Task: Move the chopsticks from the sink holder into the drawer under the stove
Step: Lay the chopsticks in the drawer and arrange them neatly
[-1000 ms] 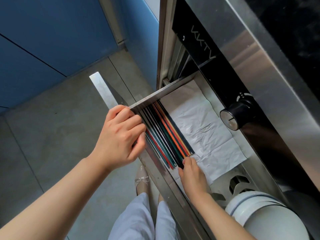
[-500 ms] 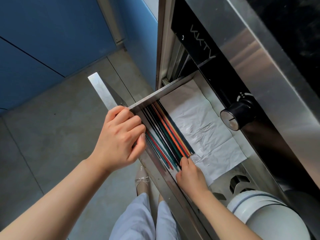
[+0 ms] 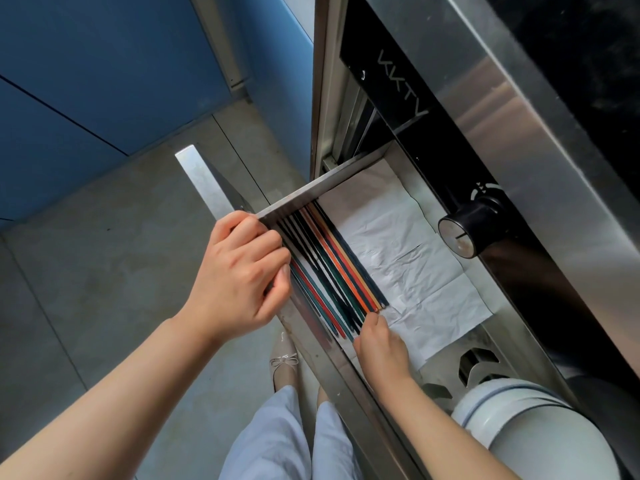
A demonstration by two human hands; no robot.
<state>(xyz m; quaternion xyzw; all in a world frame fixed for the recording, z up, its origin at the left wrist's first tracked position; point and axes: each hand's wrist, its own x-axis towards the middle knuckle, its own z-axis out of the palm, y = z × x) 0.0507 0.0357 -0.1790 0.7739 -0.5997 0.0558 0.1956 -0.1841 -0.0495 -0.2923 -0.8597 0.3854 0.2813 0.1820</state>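
Note:
Several coloured chopsticks [image 3: 332, 271] in black, green, red, orange and yellow lie side by side in the open steel drawer [image 3: 298, 199] under the stove, along its front wall. My left hand [image 3: 242, 275] curls over the drawer's front edge, fingers pressing on the chopsticks' left side. My right hand [image 3: 381, 344] sits inside the drawer with its fingertips against the chopsticks' near ends. The sink holder is out of view.
White crumpled paper [image 3: 408, 258] lines the drawer floor. A black stove knob [image 3: 464, 230] juts out above the drawer's right side. A white pot [image 3: 540, 431] stands at the lower right. Below are a grey floor, my foot and blue cabinet fronts [image 3: 86, 81].
My right hand has slid slightly left along the chopsticks' near ends. My left hand stays on the drawer's front edge.

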